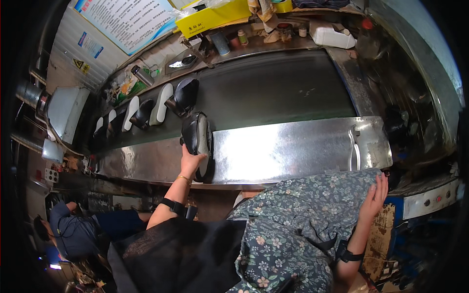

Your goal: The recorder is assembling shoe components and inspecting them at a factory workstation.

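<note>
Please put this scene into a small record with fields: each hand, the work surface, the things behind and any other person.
Left hand: the left hand grips a black shoe with a greyish sole
Right hand: the right hand lies on floral cloth, holding nothing visible
Near surface: shiny metal plate, with a curved metal tool toward its right end
Dark belt: dark shoes and pale soles, toward the left
Behind: yellow box, white jug
Other person: a co-worker, lower left

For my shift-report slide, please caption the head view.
Left hand holding a black shoe at a metal ledge; right hand on floral fabric.
</note>
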Motion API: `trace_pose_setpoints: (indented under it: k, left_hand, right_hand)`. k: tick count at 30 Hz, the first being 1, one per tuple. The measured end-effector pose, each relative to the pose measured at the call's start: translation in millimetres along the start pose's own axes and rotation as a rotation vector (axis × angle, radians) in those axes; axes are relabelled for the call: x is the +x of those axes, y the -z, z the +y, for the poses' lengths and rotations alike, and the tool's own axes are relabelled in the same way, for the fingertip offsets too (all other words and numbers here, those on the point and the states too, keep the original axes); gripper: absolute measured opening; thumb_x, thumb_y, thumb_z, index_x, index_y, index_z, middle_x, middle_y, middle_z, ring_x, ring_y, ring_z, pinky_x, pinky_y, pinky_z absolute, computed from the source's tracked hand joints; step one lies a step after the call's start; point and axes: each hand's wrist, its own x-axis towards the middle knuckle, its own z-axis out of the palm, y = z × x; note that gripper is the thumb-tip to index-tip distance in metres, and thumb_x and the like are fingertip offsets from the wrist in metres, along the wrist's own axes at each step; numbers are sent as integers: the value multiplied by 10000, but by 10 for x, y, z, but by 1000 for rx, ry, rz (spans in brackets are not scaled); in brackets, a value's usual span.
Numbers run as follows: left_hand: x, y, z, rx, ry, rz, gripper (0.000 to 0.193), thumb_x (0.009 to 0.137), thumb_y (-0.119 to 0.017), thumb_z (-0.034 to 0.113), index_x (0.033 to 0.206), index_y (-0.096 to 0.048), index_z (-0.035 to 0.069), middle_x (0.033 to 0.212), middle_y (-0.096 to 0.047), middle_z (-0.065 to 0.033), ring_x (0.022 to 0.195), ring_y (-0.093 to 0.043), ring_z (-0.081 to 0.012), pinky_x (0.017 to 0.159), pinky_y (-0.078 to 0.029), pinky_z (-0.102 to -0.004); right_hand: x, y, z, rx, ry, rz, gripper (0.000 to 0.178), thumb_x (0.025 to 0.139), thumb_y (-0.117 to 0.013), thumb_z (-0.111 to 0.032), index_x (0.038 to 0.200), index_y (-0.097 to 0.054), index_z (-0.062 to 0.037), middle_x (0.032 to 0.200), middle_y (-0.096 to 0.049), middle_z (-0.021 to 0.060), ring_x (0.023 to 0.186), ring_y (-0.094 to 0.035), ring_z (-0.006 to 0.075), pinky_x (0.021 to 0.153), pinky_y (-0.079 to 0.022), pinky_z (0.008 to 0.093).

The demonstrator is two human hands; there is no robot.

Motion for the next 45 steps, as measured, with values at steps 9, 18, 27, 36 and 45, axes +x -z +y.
trace_pose_setpoints:
  k: [9,18,27,36,45]
  left_hand:
    - [-1027,-133,1419,-666,63,-920,789,789,-784,111,1447,-366,-10,1242,-605,-150,1109,-608,-242,944,-509,-366]
    - [-2122,-724,2986,-295,-1247,-1469,1016,825,-771,399,1532,-179,-28,1492,-327,-346,1414,-329,-444,1154,-299,-431]
    - [-2274,-1232,3245,-509,-1521,-1490,748,913,-680,269,1470,-316,-73,1480,-356,-347,1412,-347,-425,1146,-328,-418]
    - [-2037,-1212,3348,-159,-1494,-1545,1141,756,-829,456,1527,-154,-46,1529,-184,-392,1450,-224,-476,1161,-286,-435]
    - [-2607,-1494,3209,-470,-1222,-1458,1062,702,-883,297,1474,-254,-72,1479,-264,-409,1440,-234,-492,1169,-253,-476]
  right_hand:
    - [466,379,-793,472,-106,-194,371,894,-618,-7,1262,-600,32,1313,-605,153,1263,-534,268,1065,-411,376]
    - [423,1189,-1188,477,-101,252,362,955,-596,-107,1292,-541,13,1328,-589,152,1247,-543,242,1065,-407,362]
    - [288,1304,-1090,-191,217,-53,418,815,-770,-289,1118,-644,-31,1125,-688,198,827,-720,306,692,-577,350]
    - [421,1201,-1082,45,115,-238,497,880,-701,-342,1257,-598,-34,1249,-627,231,959,-688,368,811,-561,413]
    - [102,1105,-914,322,-150,-282,631,930,-653,-317,1446,-420,-36,1442,-447,283,1335,-457,411,1078,-397,423]
